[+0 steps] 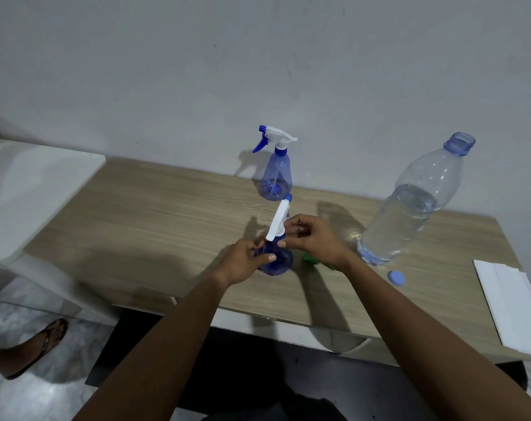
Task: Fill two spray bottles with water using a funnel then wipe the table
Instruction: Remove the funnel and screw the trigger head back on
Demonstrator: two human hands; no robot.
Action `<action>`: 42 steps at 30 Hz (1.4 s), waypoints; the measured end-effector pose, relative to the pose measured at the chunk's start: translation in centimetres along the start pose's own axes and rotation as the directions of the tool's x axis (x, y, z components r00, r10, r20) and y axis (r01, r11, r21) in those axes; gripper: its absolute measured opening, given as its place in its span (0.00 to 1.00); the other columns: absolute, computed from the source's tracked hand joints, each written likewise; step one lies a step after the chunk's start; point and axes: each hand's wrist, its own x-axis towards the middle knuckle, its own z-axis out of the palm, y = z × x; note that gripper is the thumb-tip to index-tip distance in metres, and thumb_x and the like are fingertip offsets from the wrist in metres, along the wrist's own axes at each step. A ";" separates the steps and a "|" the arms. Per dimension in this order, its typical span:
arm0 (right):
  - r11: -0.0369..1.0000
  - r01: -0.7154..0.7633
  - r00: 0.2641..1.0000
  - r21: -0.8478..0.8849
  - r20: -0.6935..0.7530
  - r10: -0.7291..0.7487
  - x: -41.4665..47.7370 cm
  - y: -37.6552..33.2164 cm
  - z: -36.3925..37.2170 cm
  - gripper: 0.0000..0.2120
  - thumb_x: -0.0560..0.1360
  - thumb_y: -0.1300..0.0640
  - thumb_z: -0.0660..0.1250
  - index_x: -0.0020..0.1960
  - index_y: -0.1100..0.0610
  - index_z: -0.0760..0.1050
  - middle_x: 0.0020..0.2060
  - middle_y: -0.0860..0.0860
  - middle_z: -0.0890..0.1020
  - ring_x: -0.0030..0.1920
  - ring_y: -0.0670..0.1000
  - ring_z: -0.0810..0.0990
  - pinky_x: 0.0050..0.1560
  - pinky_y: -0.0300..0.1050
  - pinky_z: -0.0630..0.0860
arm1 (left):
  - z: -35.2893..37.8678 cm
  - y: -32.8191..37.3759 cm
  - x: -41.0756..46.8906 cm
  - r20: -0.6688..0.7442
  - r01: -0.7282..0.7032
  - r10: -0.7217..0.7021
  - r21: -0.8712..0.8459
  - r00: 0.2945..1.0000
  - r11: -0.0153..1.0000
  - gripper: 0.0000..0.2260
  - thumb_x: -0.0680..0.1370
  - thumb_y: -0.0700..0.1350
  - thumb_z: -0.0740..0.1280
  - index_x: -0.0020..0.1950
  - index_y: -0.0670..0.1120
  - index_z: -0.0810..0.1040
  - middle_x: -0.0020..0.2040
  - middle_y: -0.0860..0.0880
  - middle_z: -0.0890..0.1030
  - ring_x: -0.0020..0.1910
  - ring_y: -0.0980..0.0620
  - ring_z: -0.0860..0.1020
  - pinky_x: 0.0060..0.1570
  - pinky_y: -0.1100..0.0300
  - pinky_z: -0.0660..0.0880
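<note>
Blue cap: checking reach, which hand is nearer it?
Right. The right hand, pinching the neck of the near spray bottle, is left of the cap; the left hand grips its body farther left.

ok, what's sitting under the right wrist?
A green piece, probably the funnel, lies on the table there. Only its edge shows; the right hand, which pinches the near spray bottle at its collar, covers the rest.

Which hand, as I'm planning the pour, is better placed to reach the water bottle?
Right, probably: the right hand is nearer the open water bottle, standing to its right, while the left hand holds the near spray bottle steady.
</note>
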 end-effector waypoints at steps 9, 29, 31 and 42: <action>0.999 -0.007 0.988 -0.050 0.152 0.015 0.3 -1.5 -0.2 0.14 0.76 0.68 0.72 0.57 0.54 0.82 0.55 0.55 0.86 0.57 0.52 0.84 0.64 0.47 0.79 | -0.2 -0.3 0.2 0.002 0.031 -0.031 0.061 1.000 0.998 0.13 0.76 0.45 0.74 0.60 0.48 0.83 0.51 0.49 0.87 0.52 0.52 0.84 0.60 0.50 0.78; 0.967 0.140 0.989 -0.211 -0.018 -0.147 0.8 0.2 1.2 0.16 0.69 0.63 0.79 0.46 0.65 0.72 0.43 0.49 0.83 0.47 0.57 0.85 0.53 0.60 0.82 | -1.2 -1.3 0.9 0.075 0.022 -0.032 0.133 0.997 0.991 0.24 0.67 0.64 0.71 0.61 0.57 0.81 0.52 0.51 0.86 0.55 0.50 0.83 0.62 0.42 0.76; 0.963 0.142 0.985 -0.229 -0.061 -0.160 0.6 0.5 1.6 0.17 0.69 0.59 0.80 0.46 0.62 0.71 0.43 0.49 0.83 0.48 0.57 0.85 0.53 0.60 0.82 | -1.0 -1.1 0.7 0.073 0.011 -0.020 0.126 0.997 0.992 0.23 0.70 0.61 0.72 0.62 0.56 0.81 0.53 0.50 0.86 0.56 0.50 0.83 0.62 0.42 0.77; 0.988 0.060 0.997 -0.145 0.061 -0.052 0.3 -0.8 -0.5 0.17 0.73 0.71 0.74 0.59 0.58 0.79 0.51 0.57 0.86 0.51 0.48 0.85 0.56 0.43 0.82 | -0.9 -0.7 0.8 0.032 -0.002 -0.001 0.072 0.999 0.997 0.09 0.75 0.47 0.74 0.55 0.52 0.85 0.51 0.49 0.87 0.54 0.50 0.84 0.63 0.44 0.76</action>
